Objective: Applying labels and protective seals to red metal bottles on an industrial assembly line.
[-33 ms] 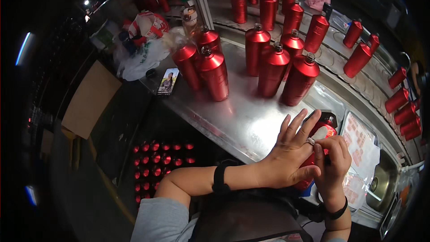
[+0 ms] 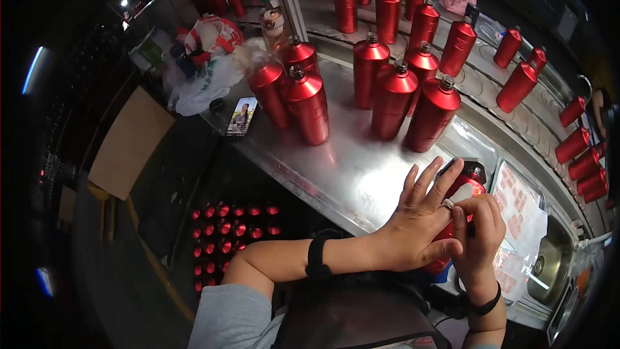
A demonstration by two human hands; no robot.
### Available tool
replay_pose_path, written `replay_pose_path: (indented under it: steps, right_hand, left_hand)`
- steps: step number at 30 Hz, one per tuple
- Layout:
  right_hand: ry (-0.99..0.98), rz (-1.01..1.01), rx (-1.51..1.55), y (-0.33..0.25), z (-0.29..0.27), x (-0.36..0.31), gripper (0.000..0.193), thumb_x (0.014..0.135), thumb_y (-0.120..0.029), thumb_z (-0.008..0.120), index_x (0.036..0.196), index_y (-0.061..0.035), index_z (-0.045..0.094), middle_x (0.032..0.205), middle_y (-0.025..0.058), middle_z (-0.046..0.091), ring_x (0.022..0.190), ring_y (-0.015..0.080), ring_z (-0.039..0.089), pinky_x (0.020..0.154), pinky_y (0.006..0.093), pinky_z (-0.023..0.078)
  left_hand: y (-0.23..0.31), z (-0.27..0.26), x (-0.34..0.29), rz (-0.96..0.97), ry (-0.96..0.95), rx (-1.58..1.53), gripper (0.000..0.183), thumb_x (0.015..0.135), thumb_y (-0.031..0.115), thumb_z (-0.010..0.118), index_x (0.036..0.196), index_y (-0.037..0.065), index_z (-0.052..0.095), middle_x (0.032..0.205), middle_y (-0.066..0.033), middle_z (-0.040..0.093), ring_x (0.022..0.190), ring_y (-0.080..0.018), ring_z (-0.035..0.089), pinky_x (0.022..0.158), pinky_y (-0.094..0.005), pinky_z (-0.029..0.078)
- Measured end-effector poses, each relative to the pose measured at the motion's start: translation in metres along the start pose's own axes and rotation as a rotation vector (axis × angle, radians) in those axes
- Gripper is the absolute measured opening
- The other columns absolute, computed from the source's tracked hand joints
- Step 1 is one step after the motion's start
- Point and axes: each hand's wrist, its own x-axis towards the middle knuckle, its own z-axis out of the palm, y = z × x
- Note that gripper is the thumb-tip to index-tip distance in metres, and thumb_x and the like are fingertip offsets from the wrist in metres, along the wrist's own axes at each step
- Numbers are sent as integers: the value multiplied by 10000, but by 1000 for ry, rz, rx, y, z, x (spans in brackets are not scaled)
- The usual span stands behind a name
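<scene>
A red bottle [image 2: 475, 186] lies tilted in a dark holder on the metal bench, largely covered by my hands. My left hand [image 2: 413, 220] rests across its side, fingers stretched out and apart. Close against it, my right hand [image 2: 479, 232] is closed in a pinch with bent fingers. A thin, crumpled white piece [image 2: 461, 194] shows at its fingertips, over the bottle; what it is exactly cannot be made out. Beyond my hands stand several upright red metallic bottles, the nearest one [image 2: 434, 116] just past my left fingertips.
To the right lies a tray with sheets of small labels [image 2: 516, 210], beside a metal basin [image 2: 551, 265]. Behind the bench a conveyor [image 2: 481, 84] carries more red bottles. A phone [image 2: 241, 116] lies at the bench's left edge. Rows of red bottles [image 2: 226, 227] stand low at left.
My hands and the white piece stay almost still. Several bottles on the conveyor have shifted slightly to the right, and the phone's picture has changed.
</scene>
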Motion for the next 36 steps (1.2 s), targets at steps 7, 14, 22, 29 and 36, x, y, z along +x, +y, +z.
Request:
replay_pose_path:
  steps: [7,14,22,29,36]
  right_hand:
    - [-105,-123,52,-7,-4,11,134,743,12,654,815,-27,548,709,110,545,608,287,556,508,374,405]
    - [16,-115,100,-4,7,12,166,761,-82,763,858,-39,635,729,95,575,605,270,576,530,369,440]
    - [48,-8,140,18,3,-10,140,750,-40,742,845,-49,640,729,70,576,573,230,578,499,347,443]
    - [49,-8,157,25,12,-3,141,749,-70,742,843,-61,637,750,60,577,571,217,589,501,337,446]
    - [45,-5,145,25,15,-1,137,737,-49,751,818,-53,641,768,72,602,586,206,613,516,326,469]
  left_hand:
    - [0,-6,2,-47,-11,-164,953,894,781,250,1258,-59,513,1589,-263,13,1460,-463,0,1142,-603,12]
    - [-16,11,4,-247,117,-871,903,961,677,201,1546,5,53,1613,-171,70,1486,-257,117,1189,-414,95]
    - [-23,-2,3,-495,82,-1865,445,1022,489,397,1266,128,488,1558,-91,329,1466,-232,233,1192,-405,166]
    - [-29,9,6,-516,-9,-1864,492,1007,443,481,1340,86,543,1478,-95,447,1392,-239,365,1152,-421,283]
    - [-23,12,7,-609,-8,-1767,557,1044,328,437,1491,16,323,1442,-87,459,1313,-202,445,1139,-395,317]
